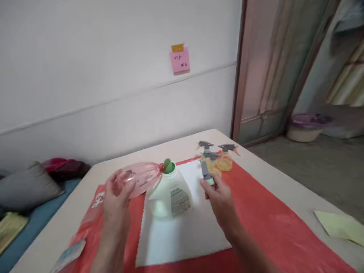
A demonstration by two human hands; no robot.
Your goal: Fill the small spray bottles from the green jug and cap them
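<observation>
My left hand (118,191) is closed around the base of a clear pink spray bottle (140,176). The bottle is tilted nearly level, its neck against the green spout (168,166) in the mouth of a pale jug (163,199). The jug stands upright on a white sheet (182,239), its printed label facing me. In my right hand (216,191) is a grey spray head (206,171) with a pale green collar, held apart from the bottle, right of the jug. Several yellow spray bottles (225,163) with grey heads stand just behind it.
A red cloth (267,212) lies under the sheet on the pale table (284,176). Yellow-green paper (339,226) lies near the right edge. A pink note (180,60) is taped to the wall. Left of the table is a grey cushion (30,187); a tub (304,132) stands on the floor.
</observation>
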